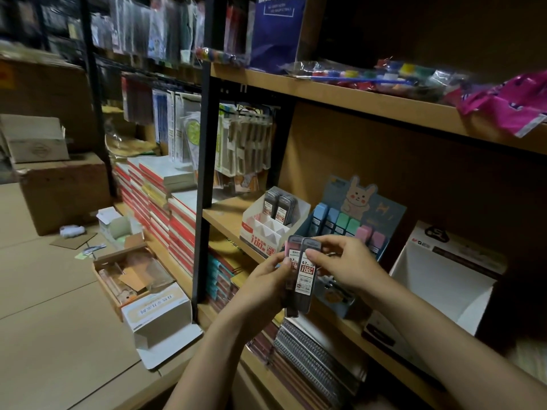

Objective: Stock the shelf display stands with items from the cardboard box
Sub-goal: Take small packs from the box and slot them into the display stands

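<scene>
Pencil-lead cases [302,270], two slim grey ones held upright side by side, sit between both hands near the picture's centre, toward 5 o'clock. The left hand [266,281] wraps its fingers around their lower half from 9 o'clock, thumb on the front. The right hand [343,266] pinches the upper part of the front case from 3 o'clock, thumb and fingertips closed on it. Each case carries a white label reading "0.7" above a red block reading "100"; smaller print is too fine to read. At 12 o'clock from the hands, a white and red display stand [273,224] on the wooden shelf [225,216] holds two matching cases and also shows "100". To its right stands a blue rabbit display [352,214] of pastel erasers.
</scene>
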A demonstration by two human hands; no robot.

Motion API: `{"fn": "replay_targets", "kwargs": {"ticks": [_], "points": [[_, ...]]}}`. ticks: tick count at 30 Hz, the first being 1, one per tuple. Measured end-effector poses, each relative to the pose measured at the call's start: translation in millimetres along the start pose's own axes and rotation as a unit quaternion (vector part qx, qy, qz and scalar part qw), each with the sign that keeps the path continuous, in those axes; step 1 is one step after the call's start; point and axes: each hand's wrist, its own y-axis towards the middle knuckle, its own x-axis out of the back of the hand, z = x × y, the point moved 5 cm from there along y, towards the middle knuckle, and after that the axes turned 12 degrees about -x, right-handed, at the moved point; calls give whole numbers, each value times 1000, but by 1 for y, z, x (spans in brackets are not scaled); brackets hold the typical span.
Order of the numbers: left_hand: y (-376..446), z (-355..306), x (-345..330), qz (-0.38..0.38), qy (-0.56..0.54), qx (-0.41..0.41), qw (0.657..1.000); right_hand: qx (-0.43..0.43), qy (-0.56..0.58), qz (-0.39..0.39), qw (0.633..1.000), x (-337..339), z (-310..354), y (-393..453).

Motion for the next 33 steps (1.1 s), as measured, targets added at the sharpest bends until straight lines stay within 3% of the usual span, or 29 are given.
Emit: {"fn": "replay_targets", "kwargs": {"ticks": [8, 14, 20, 25, 28, 30, 33], "points": [[-2, -6, 7, 8, 41, -12, 999, 39, -2, 15, 999, -3, 0, 3], [1, -10, 11, -42, 80, -49, 995, 29, 19, 18, 999, -10, 1, 8], [0, -9, 10, -14, 106, -43, 993, 41, -11, 12, 999, -17, 17, 15], [-1, -14, 22, -16, 157, -49, 986, -2, -49, 95, 994, -18, 33, 22], [-2, -17, 26, -16, 135, -50, 989, 18, -97, 137, 986, -8, 50, 24], [0, -19, 33, -58, 125, -59, 989, 39, -123, 83, 988, 9, 63, 34], [2, -20, 47, -138, 145, -73, 977, 92, -134, -77, 984, 38, 83, 52]]}}
